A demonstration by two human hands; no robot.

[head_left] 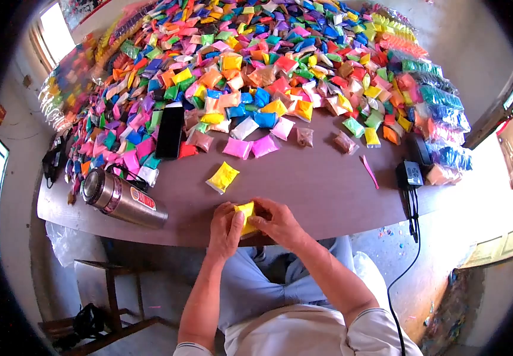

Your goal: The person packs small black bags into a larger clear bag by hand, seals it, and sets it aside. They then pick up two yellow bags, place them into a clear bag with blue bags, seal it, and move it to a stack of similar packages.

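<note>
Between my two hands, at the table's near edge, is a small yellow packet [246, 210] in a clear wrapper. My left hand [227, 228] grips its left side, with the thumb across the front. My right hand [277, 221] pinches the packet's right side with thumb and fingers. Just beyond my hands, another yellow packet [222, 177] lies flat on the brown table [322, 196]. Farther back are two pink packets [250, 147] side by side and a brown packet [304, 137]. Part of the held packet is covered by my fingers.
A heap of many-coloured packets [256, 53] covers the far table. On the left lie a steel flask [125, 199] and a black phone [169, 133]. At right are a pink stick [370, 172], a black adapter [409, 174] with hanging cables, and stacked packet strips [442, 98].
</note>
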